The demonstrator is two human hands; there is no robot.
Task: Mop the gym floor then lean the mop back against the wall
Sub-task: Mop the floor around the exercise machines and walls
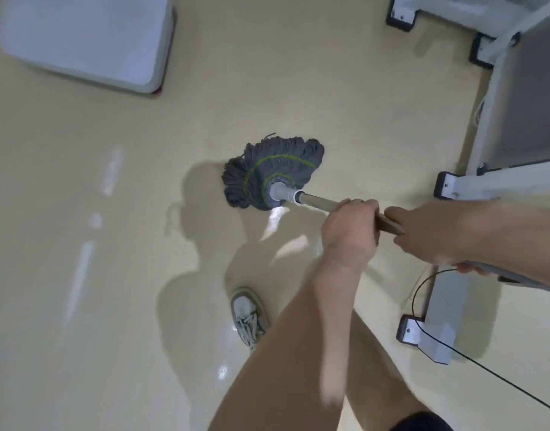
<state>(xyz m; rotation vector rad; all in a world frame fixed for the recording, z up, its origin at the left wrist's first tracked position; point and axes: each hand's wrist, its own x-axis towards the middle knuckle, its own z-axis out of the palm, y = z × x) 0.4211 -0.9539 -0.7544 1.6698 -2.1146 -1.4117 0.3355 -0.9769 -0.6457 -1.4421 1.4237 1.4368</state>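
Note:
A grey string mop head with green stitching lies spread on the glossy beige floor in the middle of the head view. Its metal handle slants down to the right into my hands. My left hand grips the handle lower down, nearer the mop head. My right hand grips it just behind, higher up the shaft. The upper part of the handle is hidden by my right hand and forearm.
A white treadmill frame with black feet stands along the right side. A black cable runs from a grey base at the lower right. A white padded block sits at the top left. My grey sneaker stands below the mop.

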